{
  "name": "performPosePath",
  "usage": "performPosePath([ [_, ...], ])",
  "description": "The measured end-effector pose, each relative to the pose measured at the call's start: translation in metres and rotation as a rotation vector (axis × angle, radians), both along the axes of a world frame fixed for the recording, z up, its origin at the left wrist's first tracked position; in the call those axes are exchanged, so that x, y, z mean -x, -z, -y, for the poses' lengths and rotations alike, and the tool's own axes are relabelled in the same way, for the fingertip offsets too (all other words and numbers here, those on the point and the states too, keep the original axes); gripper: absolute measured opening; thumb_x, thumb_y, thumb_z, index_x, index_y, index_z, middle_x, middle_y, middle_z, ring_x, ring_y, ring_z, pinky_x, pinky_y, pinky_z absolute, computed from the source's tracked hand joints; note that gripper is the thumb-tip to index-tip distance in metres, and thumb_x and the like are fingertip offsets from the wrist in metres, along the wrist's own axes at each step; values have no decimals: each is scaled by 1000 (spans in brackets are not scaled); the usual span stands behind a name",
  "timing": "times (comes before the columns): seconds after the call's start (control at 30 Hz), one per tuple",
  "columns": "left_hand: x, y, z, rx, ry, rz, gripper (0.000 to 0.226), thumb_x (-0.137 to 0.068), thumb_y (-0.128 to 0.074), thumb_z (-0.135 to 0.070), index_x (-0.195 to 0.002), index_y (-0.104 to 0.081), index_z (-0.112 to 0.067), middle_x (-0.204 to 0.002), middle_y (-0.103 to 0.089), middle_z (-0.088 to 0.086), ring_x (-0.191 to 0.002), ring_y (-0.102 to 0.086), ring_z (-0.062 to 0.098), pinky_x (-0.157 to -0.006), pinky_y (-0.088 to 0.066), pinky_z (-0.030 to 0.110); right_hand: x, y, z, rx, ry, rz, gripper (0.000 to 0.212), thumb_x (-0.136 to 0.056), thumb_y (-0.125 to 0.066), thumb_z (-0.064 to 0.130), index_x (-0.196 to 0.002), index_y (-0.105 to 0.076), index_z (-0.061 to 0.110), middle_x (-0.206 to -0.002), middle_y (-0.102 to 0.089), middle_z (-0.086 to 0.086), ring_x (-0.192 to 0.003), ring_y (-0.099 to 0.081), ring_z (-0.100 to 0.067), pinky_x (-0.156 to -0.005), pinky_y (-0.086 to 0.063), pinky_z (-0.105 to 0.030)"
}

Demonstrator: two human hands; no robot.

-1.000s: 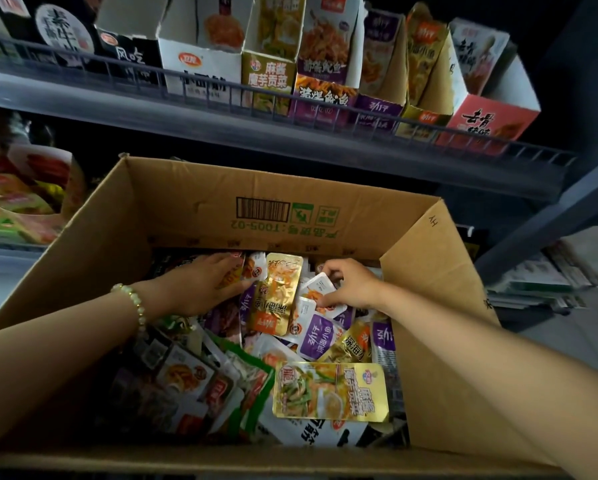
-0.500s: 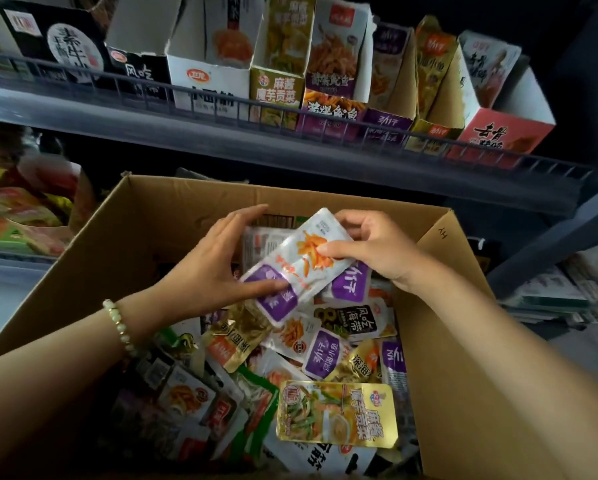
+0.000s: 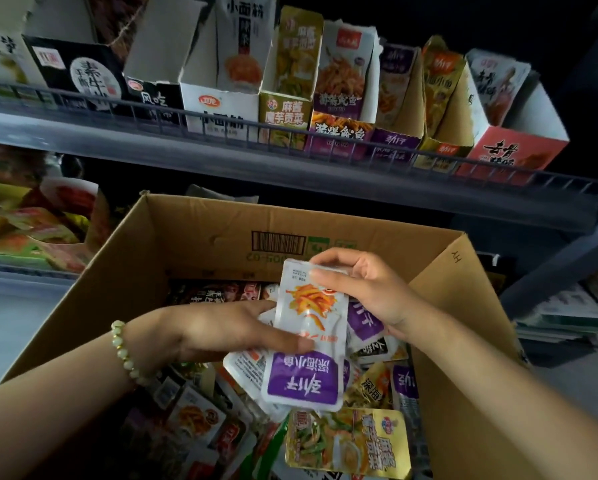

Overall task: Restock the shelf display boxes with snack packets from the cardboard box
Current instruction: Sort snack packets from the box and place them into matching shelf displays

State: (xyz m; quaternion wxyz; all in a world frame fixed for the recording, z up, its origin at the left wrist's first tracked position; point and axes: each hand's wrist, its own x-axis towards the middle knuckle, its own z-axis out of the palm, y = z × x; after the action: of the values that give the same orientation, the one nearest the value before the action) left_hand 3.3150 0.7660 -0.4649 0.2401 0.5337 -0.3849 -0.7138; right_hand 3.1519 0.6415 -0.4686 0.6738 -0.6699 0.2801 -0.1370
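Observation:
An open cardboard box full of mixed snack packets sits below me. Above its contents I hold a small stack of white-and-purple fish snack packets. My left hand, with a bead bracelet at the wrist, grips the stack from the left, thumb across the front packet. My right hand pinches the top edge of the stack. On the shelf above stand several display boxes; a matching purple display box is near the middle.
A metal shelf with a wire front rail crosses above the box. A gold packet lies at the box's near side. More snack bags lie on a lower shelf at left. Stacked papers lie at right.
Both hands came up out of the box's contents with white-and-purple packets. The stack has turned from slanted to nearly upright, and my view has tilted up toward the shelf.

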Motion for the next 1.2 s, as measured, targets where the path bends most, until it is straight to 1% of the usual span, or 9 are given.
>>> performPosePath([
  [0.1, 3, 2, 2, 38, -256, -118, 33, -77, -67, -16, -109, -62, -13, -100, -75, 10, -85, -73, 20, -77, -60, 33, 1, -4, 6, 152, 127, 24, 31, -78, -66, 31, -107, -59, 23, -103, -71, -2, -87, -71, -18, -69, -58, -34],
  [0.3, 3, -2, 8, 381, -578, 62, 37, -66, -73, -19, -101, -60, -19, -88, -76, -1, -79, -74, 16, -62, -59, 25, 0, 6, 0, 32, 91, -145, 81, -53, -74, 60, -121, -54, 21, -119, -66, 1, -105, -66, -16, -94, -53, -40],
  [0.47, 2, -2, 7, 395, -708, -9, 24, -89, -52, -37, -98, -61, -16, -88, -76, 7, -73, -73, 20, -59, -58, 26, -3, 4, 2, -18, 211, -16, 43, -69, -69, 39, -107, -63, 20, -103, -74, 1, -96, -70, -15, -91, -54, -36],
  [0.63, -10, 4, 12, 392, -755, 25, 31, -82, -63, -25, -109, -60, -12, -99, -74, 10, -84, -73, 25, -65, -58, 31, -1, 2, 7, -118, 308, 70, 28, -92, -55, 28, -117, -58, 17, -106, -73, -6, -97, -70, -24, -93, -53, -49],
  [0.8, -8, 10, 13, 297, -650, 196, 48, -87, -67, -11, -125, -40, -17, -107, -70, 4, -94, -70, 21, -84, -57, 36, -4, 7, -5, -94, 189, 11, 24, -96, -50, 26, -119, -55, 24, -101, -74, 6, -91, -71, -11, -74, -58, -25],
  [0.87, -9, 14, 14, 216, -657, 192, 63, -81, -75, -25, -127, -31, -26, -109, -65, 0, -95, -69, 19, -90, -54, 39, -5, 8, -9, -129, 160, 3, 23, -97, -49, 22, -119, -54, 25, -97, -73, 9, -84, -71, -6, -65, -56, -19],
  [0.97, -9, 7, 9, 139, -453, 117, 69, -67, -73, -60, -124, -43, -34, -110, -72, -3, -96, -71, 18, -94, -51, 42, -6, 11, -16, -165, 99, -11, 27, -97, -47, 22, -123, -54, 24, -105, -73, 5, -90, -71, -9, -69, -56, -20],
  [1.07, -9, 2, 8, 192, -377, 94, 51, -77, -64, -51, -114, -62, -16, -101, -75, 5, -91, -72, 24, -85, -57, 37, -6, 9, -18, -237, 46, 10, 32, -88, -53, 31, -118, -59, 22, -108, -73, 0, -99, -69, -15, -81, -57, -25],
  [1.2, -8, 8, 11, 304, -679, 95, 53, -74, -63, -43, -116, -53, -13, -95, -75, 8, -81, -74, 25, -64, -59, 32, -6, 6, -12, -342, 149, 82, 26, -89, -54, 29, -112, -61, 20, -102, -74, -3, -91, -71, -16, -78, -58, -29],
])
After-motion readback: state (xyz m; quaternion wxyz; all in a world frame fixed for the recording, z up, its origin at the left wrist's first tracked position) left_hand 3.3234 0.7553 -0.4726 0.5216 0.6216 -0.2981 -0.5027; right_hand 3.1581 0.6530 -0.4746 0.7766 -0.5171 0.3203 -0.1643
